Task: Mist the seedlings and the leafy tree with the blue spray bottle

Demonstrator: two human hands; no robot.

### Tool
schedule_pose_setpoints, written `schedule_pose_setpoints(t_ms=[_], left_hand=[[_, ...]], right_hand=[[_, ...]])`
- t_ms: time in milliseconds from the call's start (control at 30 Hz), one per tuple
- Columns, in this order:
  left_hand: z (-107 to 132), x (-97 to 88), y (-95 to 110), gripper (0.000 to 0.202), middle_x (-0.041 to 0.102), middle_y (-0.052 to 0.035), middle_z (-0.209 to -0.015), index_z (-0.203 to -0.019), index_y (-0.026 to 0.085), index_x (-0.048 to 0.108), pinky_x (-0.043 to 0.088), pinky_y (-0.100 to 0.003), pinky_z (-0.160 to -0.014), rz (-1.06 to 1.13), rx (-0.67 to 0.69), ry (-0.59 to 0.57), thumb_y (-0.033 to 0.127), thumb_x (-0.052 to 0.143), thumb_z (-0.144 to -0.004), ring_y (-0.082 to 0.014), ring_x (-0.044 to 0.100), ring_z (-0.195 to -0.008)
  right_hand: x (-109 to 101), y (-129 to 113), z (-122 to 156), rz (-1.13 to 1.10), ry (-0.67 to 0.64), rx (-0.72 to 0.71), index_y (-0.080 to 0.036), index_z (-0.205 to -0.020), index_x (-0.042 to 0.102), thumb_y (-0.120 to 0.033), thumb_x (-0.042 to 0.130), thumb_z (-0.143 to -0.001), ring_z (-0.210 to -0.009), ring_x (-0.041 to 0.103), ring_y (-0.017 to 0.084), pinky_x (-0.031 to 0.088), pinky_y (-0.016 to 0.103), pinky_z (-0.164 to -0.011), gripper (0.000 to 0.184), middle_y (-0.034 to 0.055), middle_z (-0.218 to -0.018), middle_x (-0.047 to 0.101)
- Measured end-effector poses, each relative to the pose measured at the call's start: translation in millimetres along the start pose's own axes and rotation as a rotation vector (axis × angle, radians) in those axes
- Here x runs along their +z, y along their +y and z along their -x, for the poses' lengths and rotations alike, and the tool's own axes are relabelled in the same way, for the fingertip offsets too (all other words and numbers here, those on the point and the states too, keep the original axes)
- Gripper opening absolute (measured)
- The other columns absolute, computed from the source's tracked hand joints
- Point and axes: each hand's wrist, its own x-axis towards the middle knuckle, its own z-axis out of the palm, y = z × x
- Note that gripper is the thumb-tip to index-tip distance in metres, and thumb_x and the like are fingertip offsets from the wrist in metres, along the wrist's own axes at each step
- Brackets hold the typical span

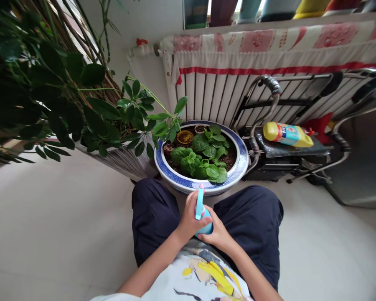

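Note:
A light blue spray bottle [204, 228] with a pink nozzle tip is held upright between my knees. My left hand [188, 217] is closed around its neck and trigger side. Wrapped about the body of the bottle from the other side is my right hand [218, 228]. The nozzle points forward at a round blue-and-white ceramic pot [166, 169] just past my knees. Leafy green plants [203, 156] grow from its dark soil. An amber dish [185, 137] and a small white cup [200, 128] sit in the pot's far part.
A tall leafy plant [59, 83] leans in from the left, its leaves reaching the pot's rim. At right stands a metal-framed walker [257, 125] with a yellow bottle [288, 134] lying on its seat. A radiator [203, 96] under a patterned cloth [253, 44] runs behind.

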Motion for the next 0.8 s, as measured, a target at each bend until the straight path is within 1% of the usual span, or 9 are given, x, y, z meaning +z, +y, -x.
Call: schedule_pose_setpoints(t_ms=[100,233,367,400,467,533,600,700,800], left_hand=[[-1,-3.1,12,0.077,0.04,-0.0145,-0.149,-0.146,0.026,0.038,0.027,-0.052,-0.118,-0.039,0.004,0.069,0.06,0.063,-0.081,-0.034,0.037,-0.139],[-4,-18.8,27,0.068,0.042,-0.0114,-0.15,-0.147,0.029,0.037,0.029,-0.049,-0.117,0.024,0.015,0.034,0.057,0.054,-0.088,-0.0316,0.039,-0.139],[-4,-30.5,27,0.076,0.039,-0.01,-0.155,-0.15,0.029,0.036,0.021,-0.05,-0.121,-0.047,0.106,-0.017,0.065,0.055,-0.085,-0.0334,0.03,-0.145],[-5,-32.4,25,0.071,0.042,-0.0092,-0.153,-0.148,0.029,0.039,0.021,-0.048,-0.121,-0.062,0.096,-0.003,0.063,0.054,-0.087,-0.032,0.031,-0.145],[-12,-37.6,17,0.055,0.051,-0.0091,-0.146,-0.14,0.028,0.049,0.029,-0.045,-0.118,-0.049,0.013,0.097,0.054,0.051,-0.092,-0.0281,0.042,-0.139],[-28,-47.6,11,0.041,0.063,-0.0105,-0.131,-0.126,0.022,0.06,0.041,-0.04,-0.11,-0.009,-0.098,0.259,0.046,0.052,-0.093,-0.0248,0.057,-0.124],[-52,-64.3,10,0.033,0.069,-0.0104,-0.115,-0.11,0.018,0.066,0.048,-0.037,-0.101,-0.013,-0.144,0.383,0.043,0.056,-0.09,-0.0227,0.065,-0.11],[-99,-95.5,27,0.031,0.071,-0.0091,-0.109,-0.107,0.018,0.065,0.05,-0.033,-0.097,-0.121,-0.044,0.525,0.041,0.057,-0.09,-0.0196,0.067,-0.104],[-144,-119.0,56,0.038,0.071,-0.0104,-0.109,-0.113,0.016,0.062,0.052,-0.029,-0.093,-0.226,0.096,0.61,0.045,0.059,-0.089,-0.0184,0.068,-0.103]], right_hand=[[1,-9,-5,0.004,-0.023,-0.032,-0.025,-0.138,0.045,-0.036,0.082,-0.061,-0.127,0.052,0.036,0.039,0.051,-0.109,0.086,0.0124,-0.138,0.053],[-4,-25,-13,0.035,-0.05,-0.063,-0.027,-0.14,0.045,-0.04,0.085,-0.058,-0.127,0.05,0.036,0.037,0.053,-0.11,0.092,0.011,-0.137,0.053],[-1,-29,-17,-0.105,0.072,-0.051,-0.027,-0.139,0.044,-0.047,0.081,-0.062,-0.124,0.053,0.036,0.04,0.052,-0.107,0.087,0.0114,-0.136,0.054],[0,-28,-18,-0.135,0.107,-0.045,-0.026,-0.139,0.043,-0.047,0.08,-0.063,-0.124,0.053,0.036,0.041,0.051,-0.107,0.086,0.0115,-0.136,0.054],[1,-25,-17,-0.124,0.165,-0.035,-0.027,-0.138,0.042,-0.045,0.079,-0.064,-0.124,0.053,0.036,0.04,0.051,-0.108,0.085,0.0111,-0.136,0.054],[0,-20,-15,-0.058,0.207,-0.023,-0.027,-0.137,0.044,-0.041,0.079,-0.062,-0.125,0.051,0.036,0.038,0.051,-0.109,0.085,0.0103,-0.136,0.053],[-1,-17,-13,-0.003,0.224,-0.006,-0.028,-0.137,0.045,-0.038,0.079,-0.06,-0.125,0.051,0.036,0.039,0.051,-0.109,0.085,0.0098,-0.136,0.053],[2,-14,-10,0.008,0.222,0.015,-0.028,-0.138,0.044,-0.037,0.079,-0.059,-0.123,0.053,0.036,0.041,0.05,-0.107,0.087,0.0099,-0.135,0.054],[10,-13,-7,-0.037,0.214,0.027,-0.026,-0.137,0.044,-0.038,0.08,-0.058,-0.124,0.053,0.036,0.041,0.051,-0.107,0.088,0.0115,-0.136,0.054]])
